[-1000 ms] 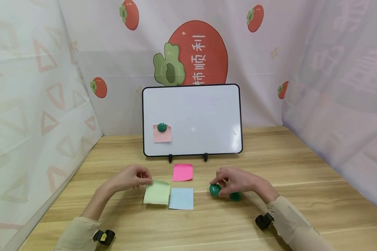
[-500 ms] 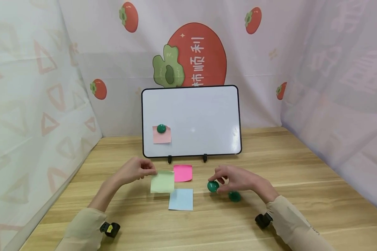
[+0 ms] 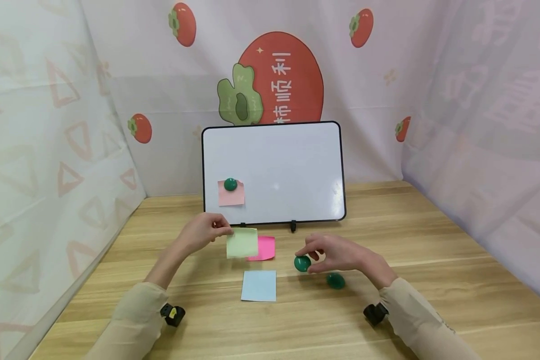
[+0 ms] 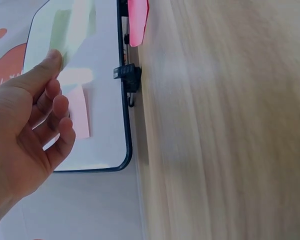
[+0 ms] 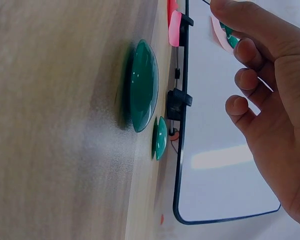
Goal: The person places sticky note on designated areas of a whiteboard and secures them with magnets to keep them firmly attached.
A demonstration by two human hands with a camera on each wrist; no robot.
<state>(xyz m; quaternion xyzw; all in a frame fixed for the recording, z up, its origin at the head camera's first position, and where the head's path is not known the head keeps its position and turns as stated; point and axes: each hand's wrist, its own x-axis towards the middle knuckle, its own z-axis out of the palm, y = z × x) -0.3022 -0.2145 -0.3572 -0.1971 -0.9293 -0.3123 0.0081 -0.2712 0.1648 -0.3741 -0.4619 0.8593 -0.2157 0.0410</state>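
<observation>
Note (image 3: 242, 243) moved forward, pale green, square

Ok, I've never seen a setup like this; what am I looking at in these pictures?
No robot here: these are a person's bare hands. The wide view comes from a head-worn camera looking forward and down; the two tilted close-ups come from cameras on the wrists, one each. The left hand has a pale green note in its grip; the right hand pinches a green disc. On the wooden table lie a blue note, a bright pink note and two more green discs, both visible in the right-wrist view. Behind them stands a whiteboard, where another green disc sits on a pale pink note.
</observation>
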